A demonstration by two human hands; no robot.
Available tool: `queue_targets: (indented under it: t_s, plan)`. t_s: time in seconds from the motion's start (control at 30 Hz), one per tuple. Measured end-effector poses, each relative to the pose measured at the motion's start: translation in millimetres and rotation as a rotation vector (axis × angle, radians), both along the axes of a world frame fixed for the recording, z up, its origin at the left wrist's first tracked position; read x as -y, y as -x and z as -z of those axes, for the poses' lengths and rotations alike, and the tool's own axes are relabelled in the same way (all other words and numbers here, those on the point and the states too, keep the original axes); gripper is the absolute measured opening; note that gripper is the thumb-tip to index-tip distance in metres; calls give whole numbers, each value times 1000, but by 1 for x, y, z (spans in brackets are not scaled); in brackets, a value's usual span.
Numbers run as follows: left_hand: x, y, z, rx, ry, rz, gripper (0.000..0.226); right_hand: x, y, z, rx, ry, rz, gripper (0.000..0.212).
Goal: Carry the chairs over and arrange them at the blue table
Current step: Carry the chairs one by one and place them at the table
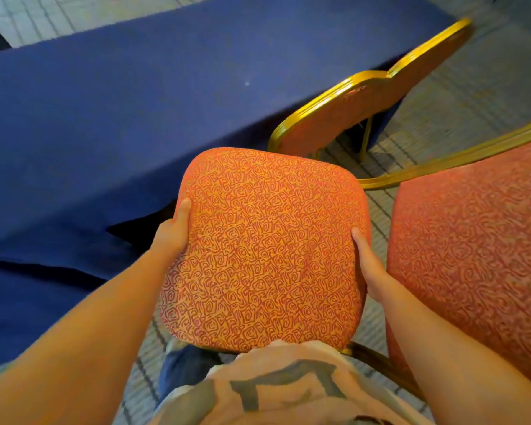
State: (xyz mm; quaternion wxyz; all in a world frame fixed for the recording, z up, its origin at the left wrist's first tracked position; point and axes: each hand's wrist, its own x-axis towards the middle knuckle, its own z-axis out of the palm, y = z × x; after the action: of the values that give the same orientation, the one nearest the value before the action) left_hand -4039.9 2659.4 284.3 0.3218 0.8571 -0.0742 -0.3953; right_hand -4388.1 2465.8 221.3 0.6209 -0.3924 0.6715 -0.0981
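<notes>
You hold the chair [264, 250] by its seat, one hand on each side, with the patterned orange cushion lying between your hands and just in front of your shirt [288, 388]. Your left hand [172, 233] grips the seat's left edge: the thumb lies flat on top of the cushion, pointing away from you, and the fingers go under the edge, out of sight. Your right hand [370, 268] grips the right edge the same way, thumb along the top and fingers hidden below. The left hand sits a little farther from you along the seat than the right. You cannot tell whether the chair's legs touch the carpet [472, 96], since the seat hides them. The table [105, 102], covered in blue cloth, runs along your left and ahead, and the seat's far left corner is just beside the hanging cloth. A second chair [365, 111] stands beyond the seat you hold, its gold-framed back toward you and its front toward the table's edge. A third chair [478, 256] stands just beside your right hand, its seat near the one you hold.
</notes>
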Motion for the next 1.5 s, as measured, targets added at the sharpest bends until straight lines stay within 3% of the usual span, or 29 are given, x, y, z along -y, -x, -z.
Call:
queue_targets:
  t_s: [0.27,0.63,0.73,0.97,1.13,1.3,1.5]
  plan:
    - [-4,-62,1,28,-34,289,106,-110,-23,4,-47,-60,314,117]
    - [12,-77,20,121,-51,668,96,-225,-30,26,-117,-108,665,118]
    - [19,-69,43,125,-62,726,93,-242,-36,33,-119,-135,705,104]
    - [42,-64,117,155,-69,800,84,-253,-38,103,-67,-170,804,95]
    - [48,-62,188,198,-44,829,73,-247,-46,144,-94,-142,797,52]
    - [51,-63,243,228,-43,815,78,-245,-47,201,-96,-154,785,58]
    - [54,-57,309,238,-76,838,74,-249,-47,256,-104,-161,786,48]
